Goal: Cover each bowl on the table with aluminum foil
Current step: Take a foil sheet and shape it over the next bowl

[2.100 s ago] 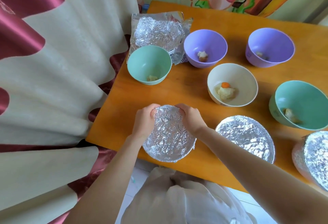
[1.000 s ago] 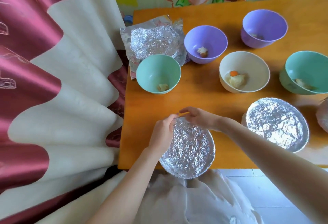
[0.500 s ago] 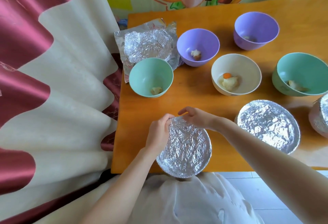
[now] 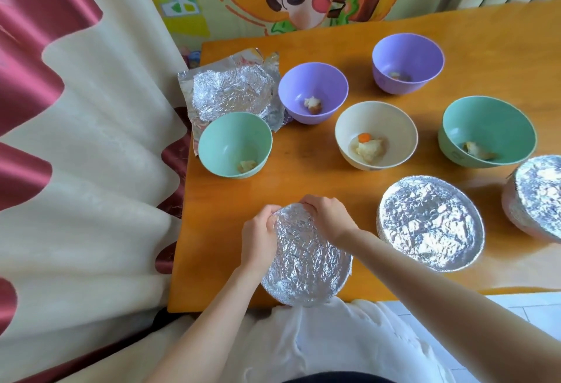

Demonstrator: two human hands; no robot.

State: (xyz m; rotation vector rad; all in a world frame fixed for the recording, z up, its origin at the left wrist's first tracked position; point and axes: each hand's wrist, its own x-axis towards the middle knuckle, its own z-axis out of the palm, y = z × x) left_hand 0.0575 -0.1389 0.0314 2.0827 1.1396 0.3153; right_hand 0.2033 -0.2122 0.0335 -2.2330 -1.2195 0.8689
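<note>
Right hand (image 4: 328,215) curled closer, foil (image 4: 306,261) rim — pinched

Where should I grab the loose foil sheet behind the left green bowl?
Probably pinch the foil sheet by its upturned far corner, coming from above: the left green bowl blocks its near edge and the nearer purple bowl crowds its right side.

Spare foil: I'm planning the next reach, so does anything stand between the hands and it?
Yes. The left green bowl stands directly before the spare foil, hiding its near edge, on the line from the left hand and right hand, both gripping the covered bowl's rim.
</note>
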